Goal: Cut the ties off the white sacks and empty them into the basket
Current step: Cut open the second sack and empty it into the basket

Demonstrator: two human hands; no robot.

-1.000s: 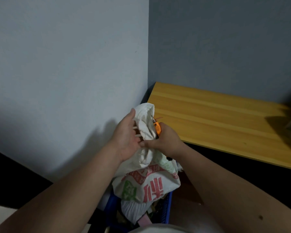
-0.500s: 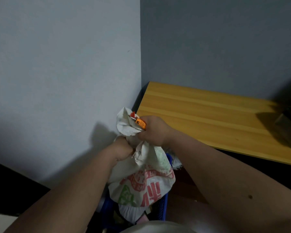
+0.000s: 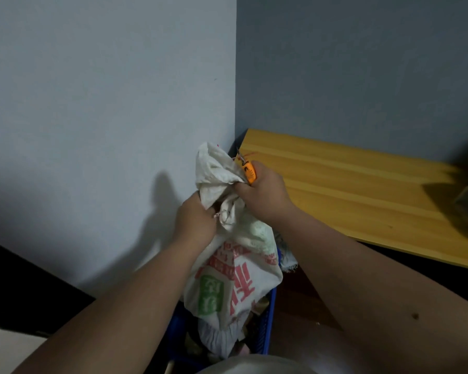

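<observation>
At frame centre, left hand (image 3: pixel 193 220) gripping white sack (image 3: pixel 227 268) neck, right hand (image 3: pixel 262 193) clutching orange cutter (image 3: pixel 248 171) and sack top, blue basket (image 3: pixel 265 327) below

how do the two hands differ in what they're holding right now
The left hand grips only the sack at its bunched neck; the right hand also holds an orange cutter. The left hand sits lower, the right hand higher, nearer the wooden table. Both clutch the same sack.

The sack (image 3: pixel 235 268) stands in the basket (image 3: pixel 265 330) near the wall corner, the left hand (image 3: pixel 196 225) on its left, the right hand (image 3: pixel 262 193) on its right; the table (image 3: pixel 349 190) lies right, farther back.
</observation>
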